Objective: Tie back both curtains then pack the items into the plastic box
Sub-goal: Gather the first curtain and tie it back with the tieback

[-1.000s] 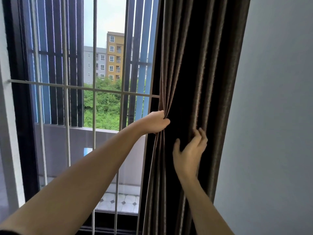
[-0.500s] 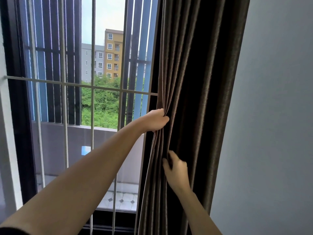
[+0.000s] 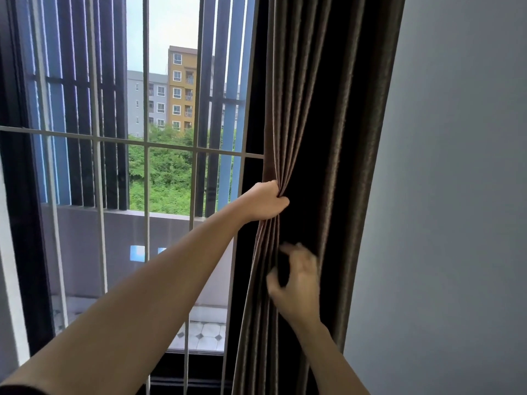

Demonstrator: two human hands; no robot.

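The left hand (image 3: 265, 201) is closed tightly round a bunch of folds at the window-side edge of the long dark brown pleated fabric curtain (image 3: 328, 109). The fingers are curled into the cloth, and the pleats narrow into the fist and spread again above and below it. The left arm reaches up to it almost straight from the lower left corner, where the edge of a dark sleeve (image 3: 17, 390) shows.

The right hand (image 3: 299, 280) is lower, just under the left hand and in front of the same curtain. Its fingers and thumb are bent into a C shape with a dark fold showing between them. The hand is blurred, so I cannot tell whether it actually pinches the cloth or only lies close against it. The right forearm rises to it from the bottom edge, with the back of the hand turned towards the camera.

The curtain hangs gathered between the window and the plain pale grey wall (image 3: 456, 195), its right edge lying along the wall.

To the left of the curtain a grille of thin pale metal bars (image 3: 146, 149) crosses the glass. Beyond the grille stand tall blue vertical slats (image 3: 232, 81), a balcony with a patterned tiled floor (image 3: 205, 334), green trees (image 3: 165, 178) and a yellow and grey apartment block (image 3: 182, 89).
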